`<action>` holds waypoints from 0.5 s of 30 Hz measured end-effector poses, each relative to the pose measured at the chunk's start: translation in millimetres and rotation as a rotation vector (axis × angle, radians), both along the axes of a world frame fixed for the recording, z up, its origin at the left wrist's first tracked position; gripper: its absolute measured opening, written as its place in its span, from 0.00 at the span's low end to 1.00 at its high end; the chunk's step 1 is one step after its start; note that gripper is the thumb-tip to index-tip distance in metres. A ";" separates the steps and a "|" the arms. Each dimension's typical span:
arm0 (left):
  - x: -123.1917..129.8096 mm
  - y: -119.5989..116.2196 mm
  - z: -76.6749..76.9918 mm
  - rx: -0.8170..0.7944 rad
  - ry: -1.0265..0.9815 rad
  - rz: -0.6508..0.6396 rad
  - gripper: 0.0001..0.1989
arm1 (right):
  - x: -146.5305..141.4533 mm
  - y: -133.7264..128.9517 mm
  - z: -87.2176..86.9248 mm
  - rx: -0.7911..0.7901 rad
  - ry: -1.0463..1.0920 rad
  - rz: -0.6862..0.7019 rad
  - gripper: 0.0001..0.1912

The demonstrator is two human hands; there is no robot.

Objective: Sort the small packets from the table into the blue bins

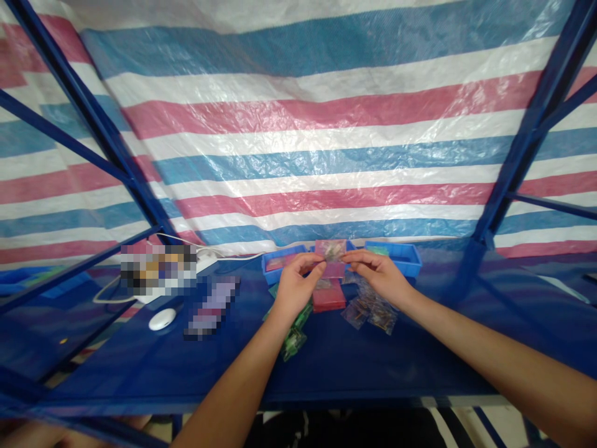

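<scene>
Between my two hands is a small clear plastic bag (334, 251) with a pinkish tint and something pale inside. My left hand (299, 281) pinches its left side, and my right hand (377, 274) pinches its right side. Below the bag, a stack of red packets (329, 297) lies on the blue table (373, 373). Green packets (293, 342) are spread under and beside my left wrist. Several clear bags with small brownish parts (373, 312) lie below my right hand.
Blue bins (410, 260) (267, 267) stand along the back edge, partly behind my hands. Left on the table are a white rounded object (162, 319), a blurred-out strip (213, 308) and white cables (112, 301). Blue metal posts (508, 168) frame a striped sheet (326, 124).
</scene>
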State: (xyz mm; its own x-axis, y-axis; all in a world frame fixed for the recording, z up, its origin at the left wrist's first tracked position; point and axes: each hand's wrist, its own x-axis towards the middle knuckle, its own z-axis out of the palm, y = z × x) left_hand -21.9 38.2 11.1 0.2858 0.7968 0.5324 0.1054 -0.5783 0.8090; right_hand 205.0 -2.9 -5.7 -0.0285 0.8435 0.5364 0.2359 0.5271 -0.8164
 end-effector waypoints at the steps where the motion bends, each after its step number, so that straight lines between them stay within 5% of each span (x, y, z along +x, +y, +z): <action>1: -1.3 0.1 0.6 0.020 -0.004 0.067 0.12 | -1.0 -0.7 0.3 -0.017 0.010 0.007 0.14; 4: -10.7 1.3 8.9 0.194 0.067 0.303 0.08 | -2.8 -1.9 0.7 -0.065 0.036 0.012 0.14; 8: -32.9 12.5 24.8 0.336 0.145 0.443 0.07 | -1.5 -0.8 -1.0 -0.092 0.047 0.005 0.13; 11: -48.9 28.2 29.7 0.418 0.243 0.448 0.18 | -0.2 0.4 -3.4 -0.110 0.038 0.000 0.13; 15: -61.9 47.3 26.1 0.510 0.476 0.322 0.14 | -0.4 1.0 -5.3 -0.148 0.039 0.022 0.13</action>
